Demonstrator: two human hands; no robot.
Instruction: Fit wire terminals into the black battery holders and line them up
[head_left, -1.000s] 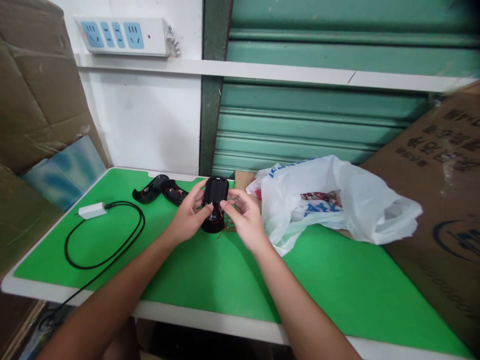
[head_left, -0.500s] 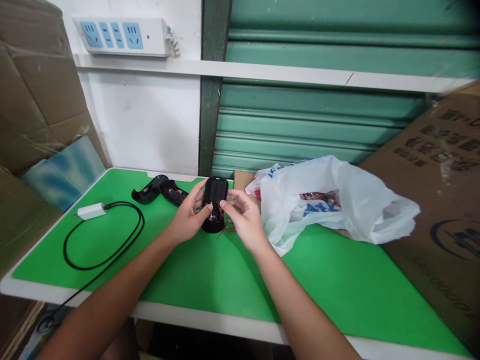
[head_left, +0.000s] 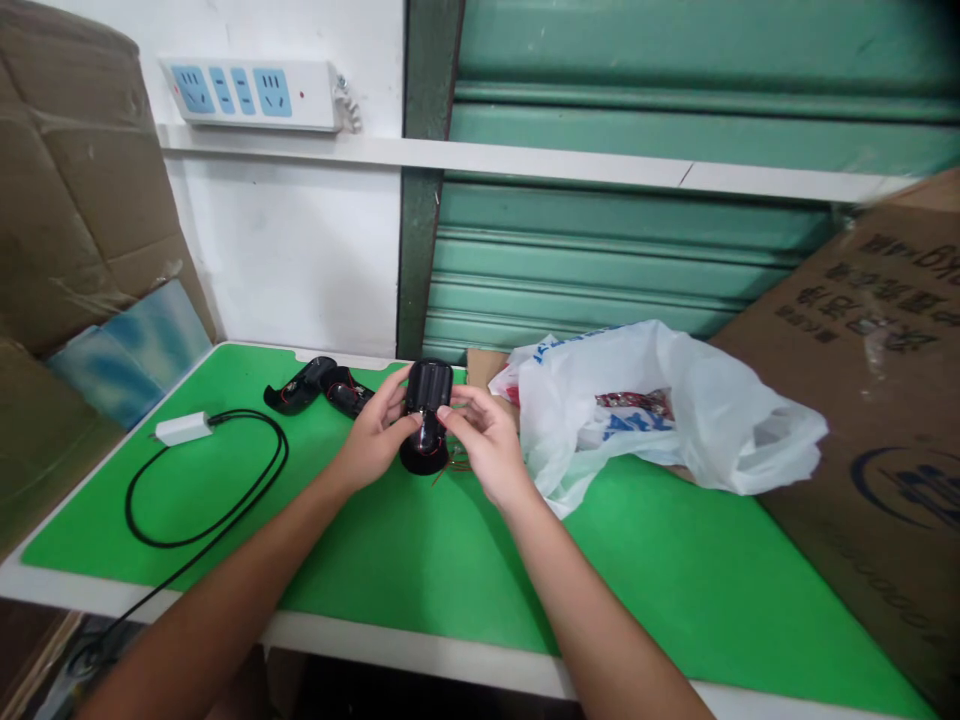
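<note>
A black plastic housing point(head_left: 427, 390) with thin red wires inside is held upright over the green mat point(head_left: 360, 540). My left hand point(head_left: 373, 440) grips its left side, thumb against the lower part. My right hand point(head_left: 480, 435) closes on its right side, fingertips touching the front near the wires. Two more black shell parts point(head_left: 319, 385) lie on the mat just left of my hands.
A white plastic bag point(head_left: 660, 420) with packets lies at the right, against a cardboard box point(head_left: 885, 400). A white adapter point(head_left: 182, 428) with a looped black cable point(head_left: 217, 480) lies at the left. Cardboard stands at the far left, and a power strip point(head_left: 255, 93) hangs on the wall.
My hands and the black housing keep the same hold. The view has shifted slightly, so everything sits a little lower in the picture.
</note>
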